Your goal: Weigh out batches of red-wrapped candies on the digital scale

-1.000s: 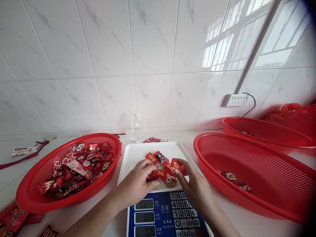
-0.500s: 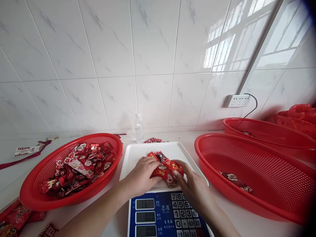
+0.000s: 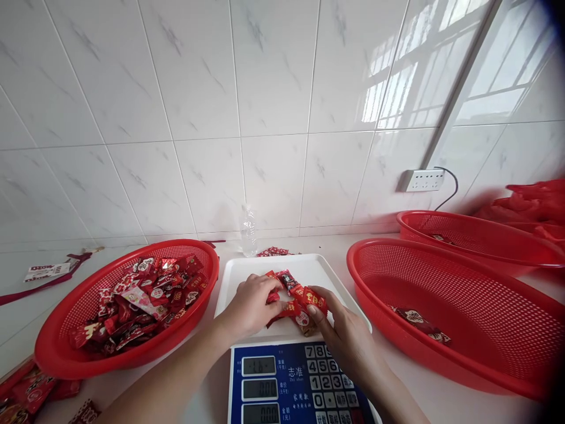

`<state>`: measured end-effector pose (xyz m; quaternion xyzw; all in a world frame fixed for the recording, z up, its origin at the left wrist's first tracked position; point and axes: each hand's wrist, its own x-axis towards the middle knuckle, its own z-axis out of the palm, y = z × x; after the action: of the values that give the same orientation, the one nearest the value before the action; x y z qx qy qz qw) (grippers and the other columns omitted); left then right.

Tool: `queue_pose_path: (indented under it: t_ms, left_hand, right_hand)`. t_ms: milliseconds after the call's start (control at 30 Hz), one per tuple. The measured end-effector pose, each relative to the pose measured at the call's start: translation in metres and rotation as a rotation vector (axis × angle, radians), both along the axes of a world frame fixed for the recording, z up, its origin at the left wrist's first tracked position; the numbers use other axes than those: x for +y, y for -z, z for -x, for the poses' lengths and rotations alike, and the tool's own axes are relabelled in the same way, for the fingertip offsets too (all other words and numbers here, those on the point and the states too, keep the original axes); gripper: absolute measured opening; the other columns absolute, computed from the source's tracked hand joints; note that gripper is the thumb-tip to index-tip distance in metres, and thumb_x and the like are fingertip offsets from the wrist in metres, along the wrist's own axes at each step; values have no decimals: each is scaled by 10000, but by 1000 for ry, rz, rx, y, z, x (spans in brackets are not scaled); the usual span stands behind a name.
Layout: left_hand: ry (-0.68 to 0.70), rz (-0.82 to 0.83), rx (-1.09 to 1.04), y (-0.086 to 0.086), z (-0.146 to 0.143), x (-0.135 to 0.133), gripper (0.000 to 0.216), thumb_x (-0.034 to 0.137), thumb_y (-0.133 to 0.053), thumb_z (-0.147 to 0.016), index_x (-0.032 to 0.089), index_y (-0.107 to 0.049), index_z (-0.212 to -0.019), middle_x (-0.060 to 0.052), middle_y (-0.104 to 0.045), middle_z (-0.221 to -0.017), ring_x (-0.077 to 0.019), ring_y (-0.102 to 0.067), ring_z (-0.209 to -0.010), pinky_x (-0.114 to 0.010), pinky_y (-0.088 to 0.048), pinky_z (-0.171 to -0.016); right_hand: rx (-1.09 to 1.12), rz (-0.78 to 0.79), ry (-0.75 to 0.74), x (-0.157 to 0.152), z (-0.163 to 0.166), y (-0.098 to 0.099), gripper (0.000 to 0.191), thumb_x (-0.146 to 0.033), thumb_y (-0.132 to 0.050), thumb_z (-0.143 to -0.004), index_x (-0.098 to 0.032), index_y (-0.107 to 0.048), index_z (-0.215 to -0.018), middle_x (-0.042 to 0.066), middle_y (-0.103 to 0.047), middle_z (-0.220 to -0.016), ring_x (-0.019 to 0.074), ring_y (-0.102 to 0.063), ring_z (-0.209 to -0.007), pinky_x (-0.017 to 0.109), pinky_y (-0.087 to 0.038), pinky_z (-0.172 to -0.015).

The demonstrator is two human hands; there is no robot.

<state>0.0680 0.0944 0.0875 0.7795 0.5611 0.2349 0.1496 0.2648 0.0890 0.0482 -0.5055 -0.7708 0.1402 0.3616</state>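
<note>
Several red wrapped candies (image 3: 289,281) lie in a loose cluster on the white pan (image 3: 236,274) of a digital scale (image 3: 295,383). From the left, my left hand (image 3: 251,306) reaches over the pan, its thumb and fingers closed around a red candy that they partly cover. My right hand (image 3: 342,321) grips a red candy packet with gold lettering (image 3: 315,299) between thumb and fingers at the cluster's right side. Below it sits a brownish wrapped piece (image 3: 305,323). My right hand and forearm hide some of the keypad.
A red perforated basket (image 3: 48,347) full of wrapped candies stands left. Two more red baskets (image 3: 441,253) (image 3: 408,221) at right hold a few packets. Behind the scale are a clear plastic bottle (image 3: 248,232) and small red packets (image 3: 273,251). A power strip (image 3: 424,180) is on the wall.
My left hand has shifted slightly left and its fingers have drawn in around a candy at the cluster's left side. My right hand stays nearly in place on its packet.
</note>
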Motion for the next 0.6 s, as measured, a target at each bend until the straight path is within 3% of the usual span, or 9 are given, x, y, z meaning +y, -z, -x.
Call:
queue_pose_path:
  t_ms: [67,200,300,400,500,600]
  left_hand:
    - [50,21,42,1,1,-1,285,394,-670,-786,239,-658,-1025,-55,-634,-1112,-298,-519,-1110,-466,-436,-931]
    - [73,9,28,5,-2,0,170,296,-691,-766,218,-662,-914,-51,-625,-1081,-278,-516,-1090,-441,-432,-937]
    - [29,-23,-44,6,-5,4,49,254,-631,-799,207,-635,-811,-43,-636,-988,-251,-547,-1018,-400,-467,-877]
    - [-55,-66,-46,4,-5,6,113,245,-549,-859,199,-619,-784,-48,-636,-950,-237,-563,-981,-390,-476,-854]
    - [-47,-87,40,4,-2,6,165,315,-570,-864,193,-631,-957,-77,-626,-1074,-269,-540,-1076,-443,-443,-927]
    - [37,5,90,7,1,6,526,491,-619,-809,209,-528,-1244,-124,-475,-1369,-345,-350,-1323,-533,-320,-1055]
  right_hand:
    - [-5,-6,7,0,0,0,386,-486,-340,-942,-246,-552,-1156,34,-746,-848,222,-697,-724,297,-490,-593]
    - [3,-11,1,0,-1,0,390,-488,-339,-937,-244,-559,-1147,46,-744,-854,227,-694,-714,302,-488,-587]
    - [15,-1,-2,0,-1,0,402,-498,-334,-939,-239,-556,-1151,46,-738,-824,227,-687,-690,306,-485,-586]
    - [17,5,14,0,-1,0,415,-512,-335,-937,-234,-550,-1157,46,-735,-816,227,-682,-676,311,-486,-586]
    - [-3,-4,22,0,-1,0,418,-504,-331,-937,-225,-548,-1162,49,-737,-812,231,-688,-685,308,-484,-576]
    - [-45,-24,45,1,0,0,402,-482,-325,-938,-232,-560,-1146,37,-739,-760,233,-692,-654,294,-464,-542]
